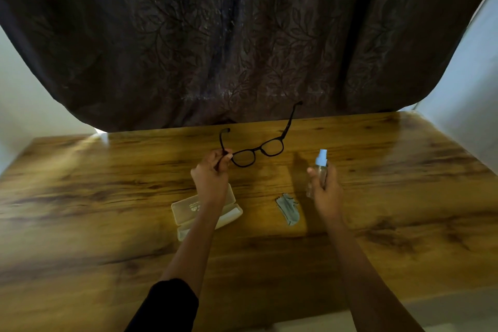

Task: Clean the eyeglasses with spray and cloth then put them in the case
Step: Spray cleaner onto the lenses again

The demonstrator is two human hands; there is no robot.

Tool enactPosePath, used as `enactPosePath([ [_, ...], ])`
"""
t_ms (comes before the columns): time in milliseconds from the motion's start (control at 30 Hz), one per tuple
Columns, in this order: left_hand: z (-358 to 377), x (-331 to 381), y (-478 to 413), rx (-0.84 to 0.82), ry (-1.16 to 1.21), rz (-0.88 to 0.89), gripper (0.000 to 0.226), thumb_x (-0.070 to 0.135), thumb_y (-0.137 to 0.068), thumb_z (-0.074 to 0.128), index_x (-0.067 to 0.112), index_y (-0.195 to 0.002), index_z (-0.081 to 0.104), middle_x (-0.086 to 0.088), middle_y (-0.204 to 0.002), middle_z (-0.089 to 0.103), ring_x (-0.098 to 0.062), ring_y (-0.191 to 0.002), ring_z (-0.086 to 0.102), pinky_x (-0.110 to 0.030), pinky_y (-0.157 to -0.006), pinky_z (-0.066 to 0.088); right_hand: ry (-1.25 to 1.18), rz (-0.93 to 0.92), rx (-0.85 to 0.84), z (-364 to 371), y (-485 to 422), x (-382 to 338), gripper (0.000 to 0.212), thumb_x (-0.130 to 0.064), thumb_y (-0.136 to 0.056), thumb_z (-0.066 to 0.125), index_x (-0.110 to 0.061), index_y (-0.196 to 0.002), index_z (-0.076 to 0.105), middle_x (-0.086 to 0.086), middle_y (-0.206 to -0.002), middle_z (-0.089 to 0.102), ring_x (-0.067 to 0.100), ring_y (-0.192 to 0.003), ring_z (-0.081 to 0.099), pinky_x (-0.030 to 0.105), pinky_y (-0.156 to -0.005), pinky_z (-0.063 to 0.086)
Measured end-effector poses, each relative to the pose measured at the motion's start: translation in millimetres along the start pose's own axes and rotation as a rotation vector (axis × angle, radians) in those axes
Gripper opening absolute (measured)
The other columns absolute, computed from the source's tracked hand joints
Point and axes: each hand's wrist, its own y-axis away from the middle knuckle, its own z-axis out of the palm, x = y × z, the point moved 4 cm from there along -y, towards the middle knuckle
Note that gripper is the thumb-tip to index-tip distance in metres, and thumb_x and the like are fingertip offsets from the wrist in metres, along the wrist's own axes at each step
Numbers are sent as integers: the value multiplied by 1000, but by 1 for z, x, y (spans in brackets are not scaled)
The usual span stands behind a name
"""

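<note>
From the head camera, the left hand [211,175] pinches the near temple hinge of the black plastic-framed eyeglasses [257,152] between thumb and curled fingers, holding them in the air above the glossy brown wood-grain table [107,197], arms unfolded and lenses spreading rightward from the fingertips. The right hand [324,191] is wrapped round a small clear spray bottle with a pale blue nozzle [321,167], fingers curled about its body, nozzle standing just above them and well apart from the lenses. Below the left wrist lies the open translucent cream eyeglass case [186,210], its lid flat on the table; between the two forearms, just beside the right hand's heel, lies the crumpled grey-green cleaning cloth [289,209]. A dark leaf-patterned curtain [242,35] hangs behind the table. The step in hand looks like the spraying, with wiping and casing not yet done. The next move likely calls for bringing nozzle and lenses closer, aiming at the glass, and setting a fingertip on the pump.
</note>
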Motion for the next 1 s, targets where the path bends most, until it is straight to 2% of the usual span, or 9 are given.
enactPosePath([
  [100,3,1,-1,-11,36,-30,11,13,-86,62,12,-94,69,3,-83,70,-11,-75,70,-32,-71,58,-89,-67,1,6,3,-20,41,-26,-93,48,-31,-131,33,-4,-88,54,12,-67,54,27,-53,46],
  [233,6,6,0,-27,43,-15,11,13,-86,61,10,-93,69,1,-84,71,-12,-76,70,-26,-72,56,-69,-202,-191,27,14,-52,55,-17,-95,43,-47,-137,25,0,-82,55,9,-53,48,19,-43,42],
  [333,6,7,2,-32,43,1,13,16,-86,62,8,-93,69,-2,-86,72,-14,-77,70,-11,-70,51,-61,-318,-241,36,22,-69,59,-8,-93,44,-44,-137,29,6,-68,54,18,-45,48,29,-40,44],
  [400,4,7,2,-27,42,0,13,16,-85,62,8,-93,69,-2,-86,72,-13,-77,70,-19,-72,55,0,-399,-231,41,23,-76,60,-6,-90,48,-39,-137,31,8,-57,47,15,-43,42,29,-40,39],
  [467,2,7,2,-16,32,9,13,15,-85,63,7,-93,69,-1,-87,72,-11,-76,69,-28,-71,57,73,-441,-242,47,23,-79,57,-13,-90,55,-36,-137,33,2,-57,48,6,-44,42,19,-43,38],
  [600,1,11,3,-20,13,0,12,16,-85,63,9,-92,69,2,-85,72,-6,-72,68,-27,-72,56,271,-470,-269,60,24,-81,63,-13,-86,58,-31,-140,32,-12,-55,42,3,-46,44,15,-48,40],
  [700,1,15,3,-35,-13,27,12,16,-85,62,10,-92,69,10,-83,69,-1,-77,66,-30,-74,56,347,-430,-274,64,27,-79,66,-9,-83,57,-33,-139,33,-6,-59,50,7,-51,51,25,-52,49],
  [833,-2,19,4,-41,-34,58,14,17,-86,62,8,-93,70,1,-85,72,-1,-69,65,-10,-65,50,386,-335,-278,63,28,-77,62,-10,-82,58,-35,-135,35,6,-71,60,19,-60,59,39,-55,55],
  [1000,-1,23,7,-50,-66,70,12,12,-84,64,4,-91,70,0,-83,72,0,-66,63,2,-63,39,402,-326,-246,64,30,-84,59,-11,-83,58,-32,-134,37,8,-72,59,21,-58,57,32,-49,49],
])
